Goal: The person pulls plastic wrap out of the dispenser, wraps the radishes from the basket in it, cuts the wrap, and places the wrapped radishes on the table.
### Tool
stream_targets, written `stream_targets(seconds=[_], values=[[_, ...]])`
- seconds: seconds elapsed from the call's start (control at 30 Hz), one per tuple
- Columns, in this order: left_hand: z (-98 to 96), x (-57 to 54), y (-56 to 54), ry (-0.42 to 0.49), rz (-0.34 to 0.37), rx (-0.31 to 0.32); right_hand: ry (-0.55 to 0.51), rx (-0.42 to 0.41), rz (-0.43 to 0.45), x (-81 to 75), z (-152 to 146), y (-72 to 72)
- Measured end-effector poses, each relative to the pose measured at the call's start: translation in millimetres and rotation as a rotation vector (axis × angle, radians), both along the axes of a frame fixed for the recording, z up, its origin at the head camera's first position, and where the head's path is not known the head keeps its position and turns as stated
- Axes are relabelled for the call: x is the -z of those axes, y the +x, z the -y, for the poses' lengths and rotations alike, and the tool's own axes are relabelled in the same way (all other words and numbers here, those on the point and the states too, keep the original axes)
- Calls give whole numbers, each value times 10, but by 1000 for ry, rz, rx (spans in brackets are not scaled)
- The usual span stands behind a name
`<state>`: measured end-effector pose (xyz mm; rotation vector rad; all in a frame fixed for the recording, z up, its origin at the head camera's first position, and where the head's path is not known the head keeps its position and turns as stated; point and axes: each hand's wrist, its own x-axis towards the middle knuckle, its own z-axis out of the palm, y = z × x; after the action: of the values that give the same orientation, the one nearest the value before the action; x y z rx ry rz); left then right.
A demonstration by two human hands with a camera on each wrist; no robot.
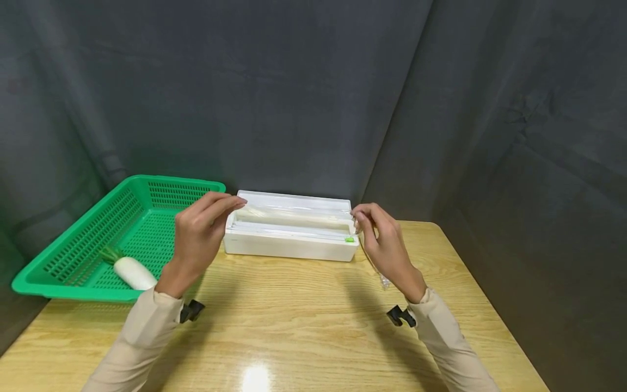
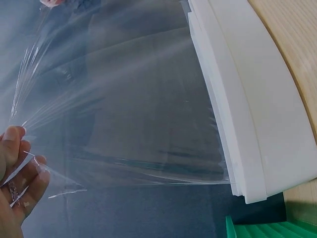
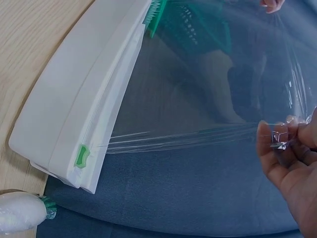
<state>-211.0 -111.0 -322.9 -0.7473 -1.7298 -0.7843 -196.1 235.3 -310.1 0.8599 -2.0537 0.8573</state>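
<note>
A sheet of clear plastic wrap [image 2: 133, 109] is stretched out from a white wrap dispenser [image 1: 289, 247]. My left hand [image 1: 198, 234] pinches one corner of the film between thumb and fingers, and in the left wrist view creases fan out from that grip. The opposite corner is held by my right hand [image 3: 292, 163], where the film bunches at the fingertips. Both hands are raised above the table. A green slide cutter [image 3: 82, 156] sits at the right end of the dispenser's edge.
At the left, a green basket [image 1: 73, 294] holds a white radish [image 1: 133, 273] with a green top. Beside the dispenser's right end lies another white radish [image 3: 22, 213] in clear film, mostly hidden behind my right hand in the head view. Dark curtains [image 1: 294, 98] hang behind the wooden table [image 1: 294, 316].
</note>
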Motion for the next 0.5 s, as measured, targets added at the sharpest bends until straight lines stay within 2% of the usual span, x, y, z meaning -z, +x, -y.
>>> stream_targets(seconds=[0.5], values=[[-16,-68,66,23,-47,5,-41,-57,-39,-48,26,12]])
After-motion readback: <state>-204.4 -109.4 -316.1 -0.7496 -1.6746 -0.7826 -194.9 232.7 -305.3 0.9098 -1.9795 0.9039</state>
